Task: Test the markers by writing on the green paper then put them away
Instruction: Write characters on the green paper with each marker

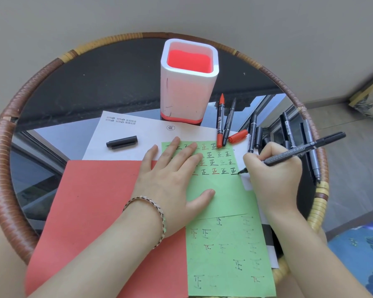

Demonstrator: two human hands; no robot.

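The green paper [226, 198] lies on the round table, covered with rows of black and red written characters. My left hand [172, 179] presses flat on it, fingers straight. My right hand [274, 171] grips a black marker [306, 147], its tip touching the paper's right edge at the end of the lowest row. A black cap [122, 142] lies on the white sheet to the left. A red marker [220, 121] and a black marker [229, 123] lie uncapped behind the paper, a red cap [238, 136] beside them. Several black markers [310, 143] lie at the right.
A white pen holder [188, 82] with a red inside stands at the back of the dark glass table [84, 82] with a woven rim. A red sheet [91, 209] lies under my left forearm. A white printed sheet [125, 127] lies beneath the papers.
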